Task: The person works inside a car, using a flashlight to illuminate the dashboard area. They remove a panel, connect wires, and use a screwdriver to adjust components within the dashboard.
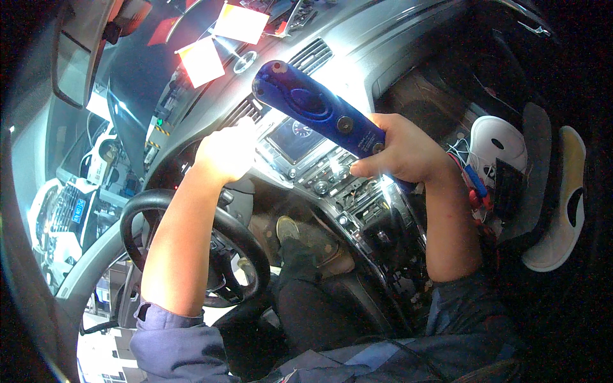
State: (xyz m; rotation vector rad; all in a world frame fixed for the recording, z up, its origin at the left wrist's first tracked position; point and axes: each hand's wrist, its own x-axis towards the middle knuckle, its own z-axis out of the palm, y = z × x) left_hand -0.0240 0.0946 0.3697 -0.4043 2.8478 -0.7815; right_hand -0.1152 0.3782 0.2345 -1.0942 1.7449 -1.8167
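Observation:
My right hand (408,150) is wrapped round the lower end of a long blue work light (317,108), its thumb across the near side. The light is tilted, its far end up and to the left in front of the dashboard, and strong glare shows behind it. My left hand (227,153) is raised above the steering wheel (258,255), beside the dashboard's middle air vent (241,110). Its fingers are curled together and washed out by the light; what they hold, if anything, is hidden. Just right of it is the dashboard screen (295,137).
Small flags on a stand (237,29) rise from the dashboard top. The centre console (377,223) looks partly opened, with inner parts showing. On the passenger side lie a white rounded panel (495,143) and loose wires (469,169). A mirror (73,64) hangs upper left.

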